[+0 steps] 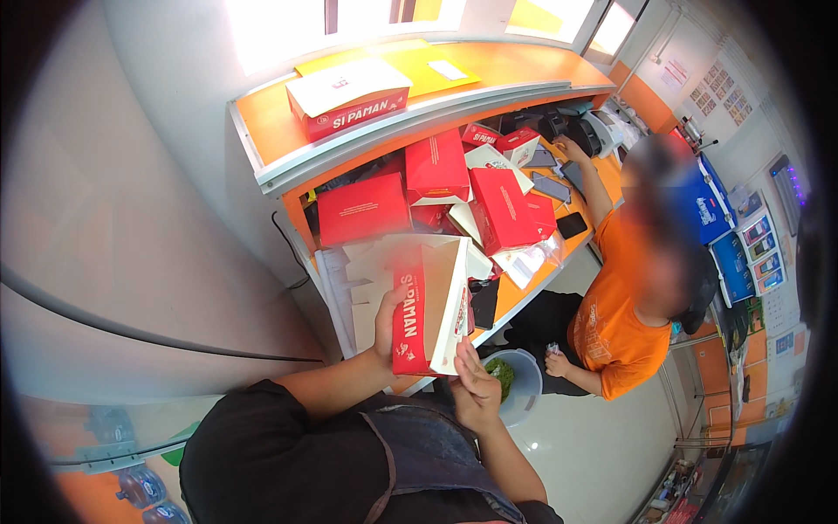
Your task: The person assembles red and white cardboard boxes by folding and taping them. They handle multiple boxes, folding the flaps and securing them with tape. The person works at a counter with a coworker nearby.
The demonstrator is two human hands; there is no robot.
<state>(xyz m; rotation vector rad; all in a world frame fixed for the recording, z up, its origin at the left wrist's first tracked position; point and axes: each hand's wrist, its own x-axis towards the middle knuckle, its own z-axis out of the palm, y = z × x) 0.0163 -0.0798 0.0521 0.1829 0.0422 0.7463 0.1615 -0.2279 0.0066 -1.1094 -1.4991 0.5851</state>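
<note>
In front of my body I hold a red and white cardboard food box (410, 345), tilted on end with its white flaps spread out. My left hand (386, 330) grips its red side, the thumb lying on the printed face. My right hand (474, 384) is at the box's lower right corner, fingers pressed against the white panel. Just beyond, a heap of red and white boxes (436, 166) lies on the orange counter, several of them tilted over one another. The undersides of both hands are hidden.
Another red and white box (349, 96) stands on the raised orange shelf (515, 63). A co-worker in an orange shirt (624, 323) is at the right, one hand over the counter. A pale bin (524, 384) with green stuff inside stands below. Phones (572, 225) lie on the counter.
</note>
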